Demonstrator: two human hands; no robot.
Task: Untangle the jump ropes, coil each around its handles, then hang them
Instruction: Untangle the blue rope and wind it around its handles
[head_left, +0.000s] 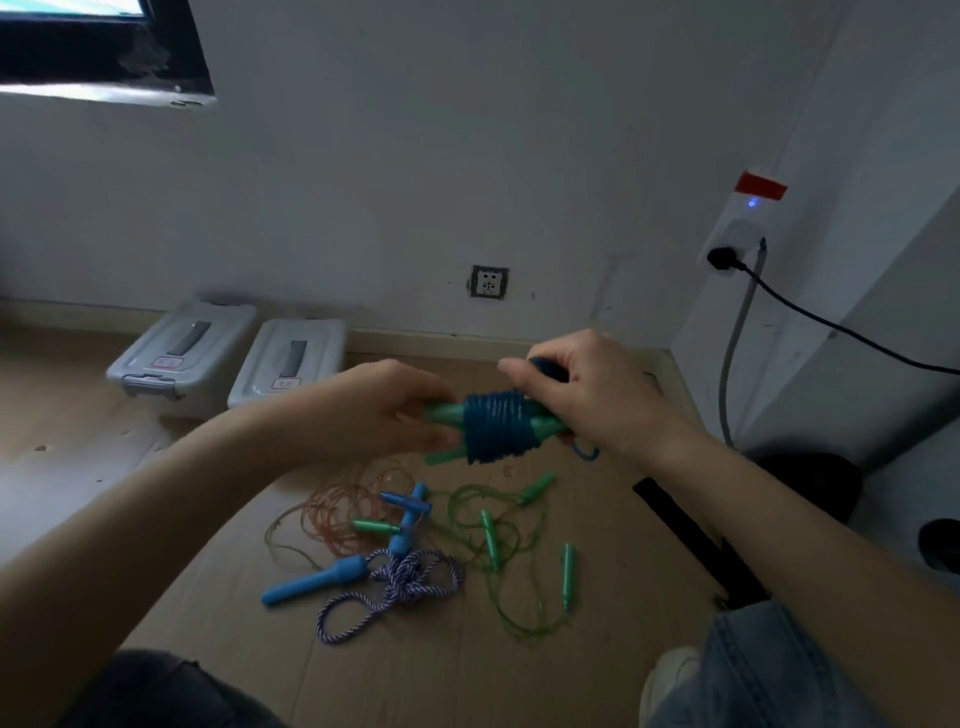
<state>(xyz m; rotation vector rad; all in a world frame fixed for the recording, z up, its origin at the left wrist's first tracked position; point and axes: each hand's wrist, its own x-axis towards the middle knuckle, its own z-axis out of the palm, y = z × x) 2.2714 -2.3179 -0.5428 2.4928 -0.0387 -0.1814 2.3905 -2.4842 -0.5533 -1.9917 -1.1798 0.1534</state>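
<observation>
While both hands (395, 410) hold: coiled blue rope (496, 426).

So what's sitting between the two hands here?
In the head view, the dark blue rope coil wound around two green handles spans the gap; the left hand grips one end, the right hand the other.

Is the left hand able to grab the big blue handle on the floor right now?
Probably not yet. The left hand is busy holding the green handles of the rope bundle. Nothing covers the blue handle, so it looks easy to grab once that hand lets go.
</observation>
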